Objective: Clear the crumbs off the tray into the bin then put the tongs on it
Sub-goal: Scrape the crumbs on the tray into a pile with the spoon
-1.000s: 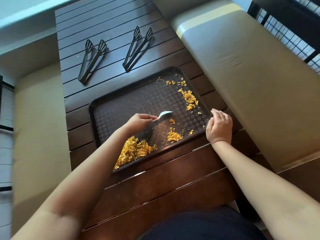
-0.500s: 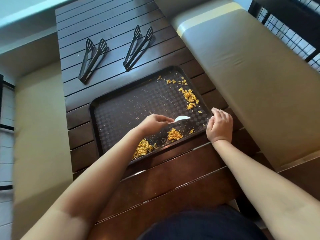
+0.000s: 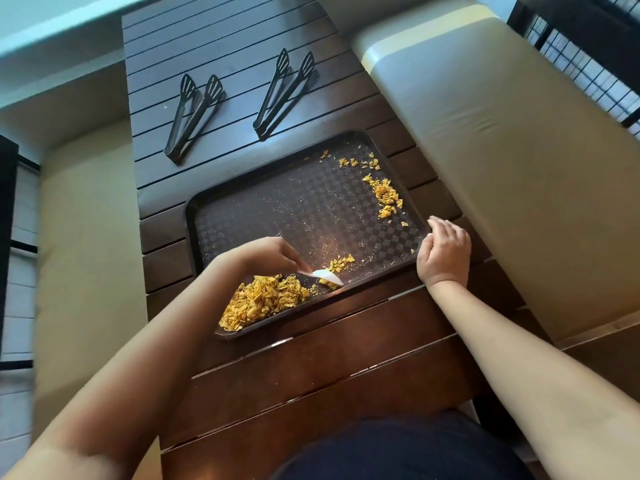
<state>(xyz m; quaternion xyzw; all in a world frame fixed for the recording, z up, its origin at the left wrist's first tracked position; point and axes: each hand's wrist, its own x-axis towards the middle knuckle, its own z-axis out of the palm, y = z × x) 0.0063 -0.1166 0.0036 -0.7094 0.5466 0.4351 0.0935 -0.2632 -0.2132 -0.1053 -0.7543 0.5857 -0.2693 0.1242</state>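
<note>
Crumbs (image 3: 263, 301) mostly heaped at near left corner of tray (image 3: 277, 188). Left hand (image 3: 273, 254) pinching white scraper (image 3: 325, 277); right hand (image 3: 445, 251), fingers loosely curled, steadying right edge. More scattered at far right corner. Beyond, tongs (image 3: 192, 117) untouched on table (image 3: 221, 36). No bin visible.

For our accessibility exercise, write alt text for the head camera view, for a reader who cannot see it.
A left hand scrapes yellow crumbs with a white scraper into a pile at the near edge of a dark tray, while the right hand steadies its corner. Two black tongs lie on the slatted table beyond.
</note>
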